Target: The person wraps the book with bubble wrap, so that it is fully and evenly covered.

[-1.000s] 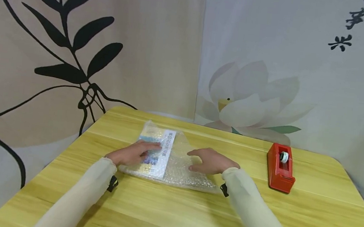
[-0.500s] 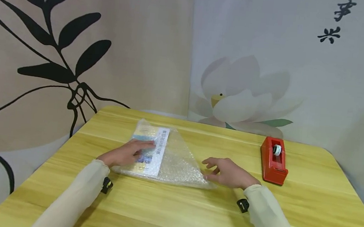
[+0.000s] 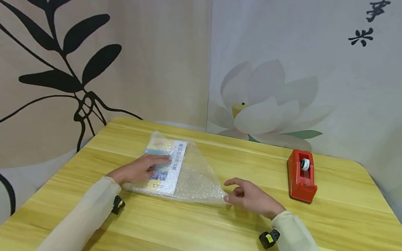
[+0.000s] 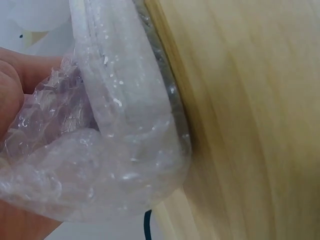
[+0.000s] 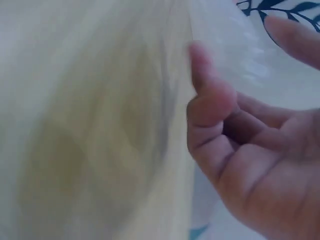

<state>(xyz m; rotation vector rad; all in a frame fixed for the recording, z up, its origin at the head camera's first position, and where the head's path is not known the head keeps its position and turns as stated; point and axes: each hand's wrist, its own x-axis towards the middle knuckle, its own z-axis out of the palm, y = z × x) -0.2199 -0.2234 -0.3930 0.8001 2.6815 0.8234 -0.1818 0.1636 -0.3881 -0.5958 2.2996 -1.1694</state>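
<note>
A book [image 3: 176,172] with a white strip and a blue-yellow cover shows through clear bubble wrap [image 3: 197,178]. The wrap tapers to a folded corner at the right. My left hand [image 3: 138,170] rests on the wrapped book with its index finger stretched out. In the left wrist view, the wrap [image 4: 125,115] bulges at the book's edge and partly covers the hand. My right hand [image 3: 252,196] is at the wrap's right corner, its thumb tip touching or nearly touching it. Thumb and index finger stand apart; the other fingers [image 5: 215,105] are bent.
A red tape dispenser [image 3: 301,177] with a small white roll stands at the right on the wooden table [image 3: 182,238]. Behind the table hangs a pale backdrop [image 3: 164,56] printed with leaves, a lotus and characters.
My right hand has moved off the middle of the wrap, rightward and toward me, to its right corner. My left hand stays on the book. The head view has turned slightly right.
</note>
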